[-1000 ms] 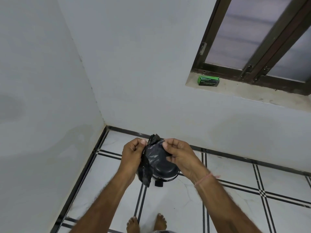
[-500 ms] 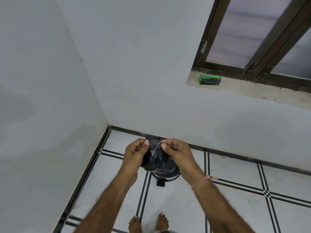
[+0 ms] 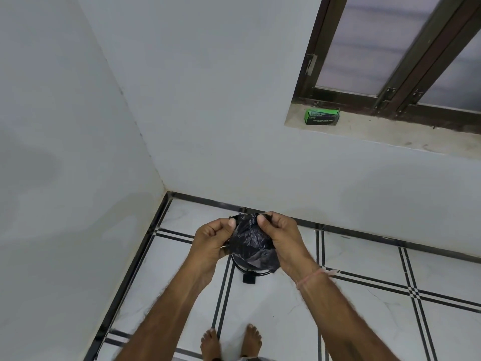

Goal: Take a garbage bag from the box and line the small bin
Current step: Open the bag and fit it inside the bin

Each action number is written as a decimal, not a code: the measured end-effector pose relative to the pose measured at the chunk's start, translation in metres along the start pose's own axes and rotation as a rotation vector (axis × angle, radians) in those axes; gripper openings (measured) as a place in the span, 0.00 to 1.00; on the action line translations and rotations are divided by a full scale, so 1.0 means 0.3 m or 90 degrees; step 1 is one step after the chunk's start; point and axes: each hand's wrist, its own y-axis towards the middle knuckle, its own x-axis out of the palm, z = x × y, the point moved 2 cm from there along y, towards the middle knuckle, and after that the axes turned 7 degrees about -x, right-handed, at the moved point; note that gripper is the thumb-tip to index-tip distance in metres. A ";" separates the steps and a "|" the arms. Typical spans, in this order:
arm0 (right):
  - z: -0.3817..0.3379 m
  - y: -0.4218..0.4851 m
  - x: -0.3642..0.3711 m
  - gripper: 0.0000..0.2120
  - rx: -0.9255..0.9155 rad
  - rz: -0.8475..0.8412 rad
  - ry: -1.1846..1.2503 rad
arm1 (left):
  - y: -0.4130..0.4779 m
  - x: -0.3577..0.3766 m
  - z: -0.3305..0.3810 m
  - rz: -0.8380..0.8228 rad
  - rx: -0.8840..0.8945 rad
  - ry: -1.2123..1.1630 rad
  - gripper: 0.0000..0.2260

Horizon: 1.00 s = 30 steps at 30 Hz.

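Observation:
A crumpled black garbage bag [image 3: 250, 241] hangs between both hands at the middle of the view. My left hand [image 3: 212, 239] pinches its top left edge and my right hand [image 3: 282, 238] pinches its top right edge. Directly below, on the floor, stands the small black bin [image 3: 251, 272]; only its near rim and foot pedal show under the bag. The green garbage bag box [image 3: 322, 117] lies on the window sill at the upper right, far from both hands.
Two white walls meet in a corner [image 3: 164, 188] just behind the bin. The floor [image 3: 364, 308] is white tile with black lines. My bare feet [image 3: 231, 342] stand at the bottom edge. A dark-framed window [image 3: 390, 61] sits above the sill.
The bag was bunched up and turned between the fingers, then its lower part dropped again. Both hands stayed close together over the bin and kept their hold.

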 end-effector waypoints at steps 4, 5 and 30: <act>-0.006 -0.004 0.009 0.07 -0.017 0.088 -0.052 | -0.001 0.026 0.003 0.012 -0.003 -0.036 0.16; -0.009 -0.013 0.011 0.09 -0.065 0.150 -0.144 | -0.003 0.035 0.005 0.023 0.004 -0.047 0.13; 0.013 0.072 -0.058 0.15 0.167 0.288 0.188 | 0.004 -0.055 -0.043 0.060 0.012 -0.050 0.15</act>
